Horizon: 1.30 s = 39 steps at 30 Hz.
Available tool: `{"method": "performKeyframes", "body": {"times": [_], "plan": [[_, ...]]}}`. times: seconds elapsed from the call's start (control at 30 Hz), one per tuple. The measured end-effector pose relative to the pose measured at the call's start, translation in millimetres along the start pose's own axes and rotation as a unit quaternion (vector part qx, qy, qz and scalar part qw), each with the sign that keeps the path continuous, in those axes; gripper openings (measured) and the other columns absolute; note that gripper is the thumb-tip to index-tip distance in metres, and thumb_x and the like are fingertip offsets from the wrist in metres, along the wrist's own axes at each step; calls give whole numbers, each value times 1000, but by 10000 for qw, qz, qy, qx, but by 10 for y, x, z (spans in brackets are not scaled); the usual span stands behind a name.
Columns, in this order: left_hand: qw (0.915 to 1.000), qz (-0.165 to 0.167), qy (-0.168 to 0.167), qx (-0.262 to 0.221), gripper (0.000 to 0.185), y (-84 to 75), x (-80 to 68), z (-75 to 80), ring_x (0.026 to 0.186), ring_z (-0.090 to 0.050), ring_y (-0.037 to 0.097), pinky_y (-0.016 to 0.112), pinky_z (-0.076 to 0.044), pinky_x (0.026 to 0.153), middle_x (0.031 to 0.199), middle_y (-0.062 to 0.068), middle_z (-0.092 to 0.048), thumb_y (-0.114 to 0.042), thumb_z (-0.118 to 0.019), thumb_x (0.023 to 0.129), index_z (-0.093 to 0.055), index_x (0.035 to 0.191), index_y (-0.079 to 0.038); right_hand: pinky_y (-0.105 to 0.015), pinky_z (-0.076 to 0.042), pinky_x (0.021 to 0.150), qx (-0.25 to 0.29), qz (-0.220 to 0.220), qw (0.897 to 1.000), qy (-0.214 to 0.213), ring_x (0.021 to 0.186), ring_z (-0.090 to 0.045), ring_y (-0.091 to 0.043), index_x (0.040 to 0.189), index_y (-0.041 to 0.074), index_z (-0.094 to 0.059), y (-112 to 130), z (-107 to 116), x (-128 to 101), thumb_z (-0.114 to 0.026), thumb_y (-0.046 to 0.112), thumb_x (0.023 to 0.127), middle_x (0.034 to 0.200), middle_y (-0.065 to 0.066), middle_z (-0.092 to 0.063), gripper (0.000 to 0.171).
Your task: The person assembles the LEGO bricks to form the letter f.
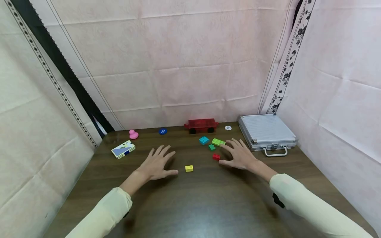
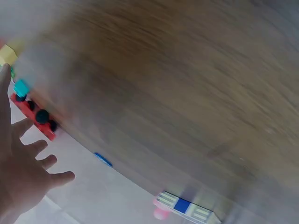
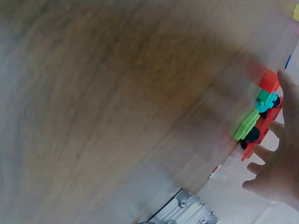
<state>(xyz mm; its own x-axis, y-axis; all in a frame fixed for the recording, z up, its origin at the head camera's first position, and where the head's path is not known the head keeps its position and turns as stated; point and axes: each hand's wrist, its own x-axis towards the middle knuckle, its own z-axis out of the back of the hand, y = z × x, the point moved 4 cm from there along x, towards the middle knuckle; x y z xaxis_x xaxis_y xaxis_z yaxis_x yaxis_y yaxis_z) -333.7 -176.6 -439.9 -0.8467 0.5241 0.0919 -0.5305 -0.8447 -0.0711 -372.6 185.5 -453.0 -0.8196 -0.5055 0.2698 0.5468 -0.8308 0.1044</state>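
Head view, brown counter (image 1: 208, 198), silver case (image 1: 266, 131) at right rear, red train (image 1: 201, 125) by back wall, left hand (image 1: 157, 164) fingers spread, palm down beside yellow brick (image 1: 189, 168), right hand (image 1: 239, 155) fingers spread, nothing gripped, near red brick (image 1: 216, 157), small green brick (image 1: 212, 147), lime brick (image 1: 218, 142).

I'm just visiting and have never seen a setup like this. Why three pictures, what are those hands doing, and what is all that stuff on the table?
There is no machine here: a person wears three cameras. The large picture comes from the head; the two blurry ones come from the wrists.

Both the left hand and right hand are spread open above the wooden table, holding nothing.

Between them lie small bricks: yellow brick, red brick, small green brick, lime brick, teal brick. Behind stand a red toy wagon, a blue disc, a pink duck, a card box and a metal case.
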Motion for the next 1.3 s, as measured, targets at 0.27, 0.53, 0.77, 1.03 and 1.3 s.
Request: {"method": "performKeyframes", "body": {"times": [0.27, 0.53, 0.77, 1.03, 1.3], "plan": [[9983, -460, 41, -344, 64, -326, 83, -19, 134, -49, 31, 58, -43, 108, 139, 12, -59, -51, -71, 97, -59, 147, -12, -57, -52, 95, 584, 342, 9974, 226, 115, -63, -37, 151, 13, -55, 159, -13, 26, -78, 31, 95, 127, -20, -64, 63], [9907, -632, -47, -1202, 39, -551, 172, -106, 109, -62, 21, 43, -54, 90, 112, 1, -70, -25, -76, 97, -69, 134, -12, -51, -58, 83, 861, 332, 9945, 502, 116, -65, -32, 148, 15, -59, 257, -50, 70, -73, 7, 97, 128, -16, -66, 54], [9820, -455, 167, -1825, 41, -625, 244, -224, 93, -60, 13, 31, -51, 80, 92, -11, -67, -20, -76, 98, -67, 136, -10, -42, -58, 74, 931, 467, 9935, 452, 100, -69, -24, 138, 11, -67, 337, -74, 107, -74, 8, 97, 112, -9, -70, 42], [9697, -300, 175, -2419, 38, -620, 318, -295, 74, -56, 5, 24, -49, 67, 84, -10, -66, -19, -78, 95, -71, 131, -7, -42, -57, 84, 1271, 259, 9903, 493, 103, -68, -19, 128, 9, -70, 370, -118, 132, -77, 19, 97, 111, -4, -71, 34], [9489, -19, -34, -3155, 32, -509, 402, -326, 73, -61, 11, 24, -52, 67, 80, -4, -67, -15, -86, 88, -75, 116, -5, -41, -57, 91, 1796, 104, 9818, 609, 105, -69, -16, 125, 7, -69, 408, -158, 186, -78, 17, 96, 113, -3, -74, 32]]}}
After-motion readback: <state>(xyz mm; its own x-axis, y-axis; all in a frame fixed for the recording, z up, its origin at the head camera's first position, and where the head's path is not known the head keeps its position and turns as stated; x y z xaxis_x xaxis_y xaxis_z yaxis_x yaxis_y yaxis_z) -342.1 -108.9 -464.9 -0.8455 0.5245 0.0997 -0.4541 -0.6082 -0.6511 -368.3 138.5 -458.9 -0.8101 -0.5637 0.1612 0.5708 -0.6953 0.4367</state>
